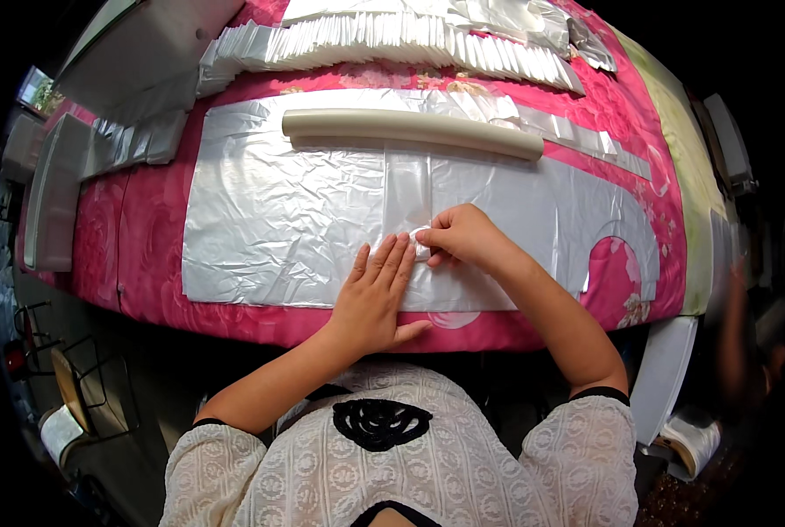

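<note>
A stack of silvery-white plastic bags [270,211] lies flat before me, its handle cutout at the right end. My left hand [370,299] rests on the stack, fingers stretched out and pressing down. Beside those fingertips my right hand [464,235] is closed in a pinch on a small white folded piece of plastic [421,245]; its lower fingers partly hide it. A narrow folded plastic strip [407,180] runs from there toward a long beige tube [410,133], which lies across the far part of the stack.
Along the far side stands a long row of folded white bags [375,44]. A pale bin [147,53] and a clear plastic box [59,198] stand at the left. A pink floral tablecloth [155,237] covers the table. At the right hangs a yellow-green cloth [695,237].
</note>
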The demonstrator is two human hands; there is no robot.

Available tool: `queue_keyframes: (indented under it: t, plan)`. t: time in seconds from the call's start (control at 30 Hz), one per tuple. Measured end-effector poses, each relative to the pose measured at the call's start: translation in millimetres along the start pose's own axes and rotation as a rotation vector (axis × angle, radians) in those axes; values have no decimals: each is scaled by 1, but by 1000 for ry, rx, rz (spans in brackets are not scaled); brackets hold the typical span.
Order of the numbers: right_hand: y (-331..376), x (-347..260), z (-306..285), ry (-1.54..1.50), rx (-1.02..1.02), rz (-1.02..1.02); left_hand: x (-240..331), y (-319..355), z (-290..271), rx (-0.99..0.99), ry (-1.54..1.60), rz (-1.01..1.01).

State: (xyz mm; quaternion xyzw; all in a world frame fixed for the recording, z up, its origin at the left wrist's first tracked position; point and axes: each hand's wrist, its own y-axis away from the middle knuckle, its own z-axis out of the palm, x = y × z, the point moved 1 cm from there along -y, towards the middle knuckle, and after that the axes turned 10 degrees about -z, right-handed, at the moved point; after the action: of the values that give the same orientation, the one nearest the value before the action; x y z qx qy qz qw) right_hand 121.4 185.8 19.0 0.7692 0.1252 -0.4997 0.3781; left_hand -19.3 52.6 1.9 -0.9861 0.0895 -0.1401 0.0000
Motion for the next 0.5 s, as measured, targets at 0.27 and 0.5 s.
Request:
queue_keyframes:
  t: [0.27,0.5]
  plan:
    - [18,-14,16,881,370,-431,1,0,0,8,40,-23]
    - [41,11,38,938,98,-1089,1,3,4,-42,36,-32]
